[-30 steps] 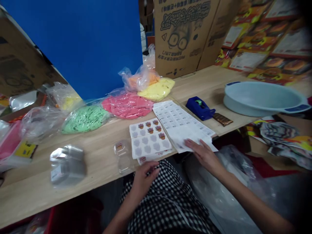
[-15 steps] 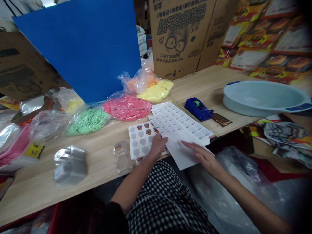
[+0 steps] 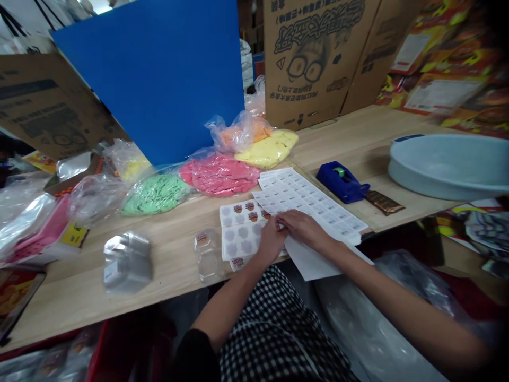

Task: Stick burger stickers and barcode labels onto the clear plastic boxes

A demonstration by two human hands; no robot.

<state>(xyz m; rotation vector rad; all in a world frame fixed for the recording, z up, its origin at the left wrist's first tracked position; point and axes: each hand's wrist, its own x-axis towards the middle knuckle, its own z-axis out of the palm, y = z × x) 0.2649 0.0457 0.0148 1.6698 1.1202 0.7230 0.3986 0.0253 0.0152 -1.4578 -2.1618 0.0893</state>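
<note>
The left grip (image 3: 272, 241) and right grip (image 3: 304, 227) meet at the near edge of the bench (image 3: 167, 265), both touching the left corner of the white label sheet (image 3: 318, 204), which runs off toward 2 o'clock. The right grip's fingers lie spread flat on it. The left grip's fingers are bunched; whether they pinch the sheet cannot be told. The sticker sheet (image 3: 240, 236) lies just beside the left grip at 9 o'clock.

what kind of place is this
Probably a small packing workshop: printed cardboard cartons stand at the back of a wooden bench, bags of coloured dough-like material lie on it, and the left hand and right hand rest on label sheets.
</note>
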